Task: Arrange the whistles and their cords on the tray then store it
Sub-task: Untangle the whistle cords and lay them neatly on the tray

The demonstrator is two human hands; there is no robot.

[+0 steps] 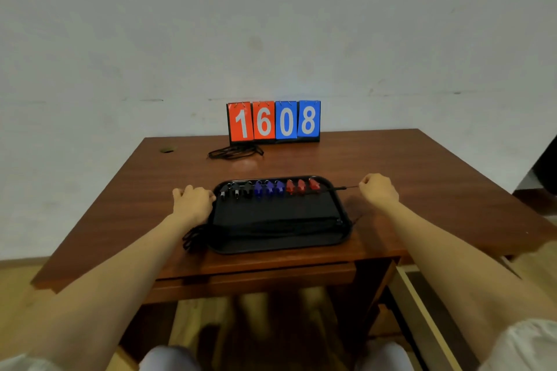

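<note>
1. Desk (391,166): wooden, carrying a black tray (271,247) near its 6 o'clock edge, long axis 9 to 3.
2. Left hand (193,200): at tray's 9 o'clock end, fingers curled; grip impossible to tell.
3. Right hand (378,191): past 3 o'clock end, pinching taut cord (343,188) lying 9-to-3.
4. Whistles (268,188): row along tray's 12 o'clock edge, ring ends toward 12.

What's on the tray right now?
Nine whistles along the far edge: three black, three blue, three red. Dark cords cross the near part; against the black tray their count is unclear; some spill over its left rim.
</note>
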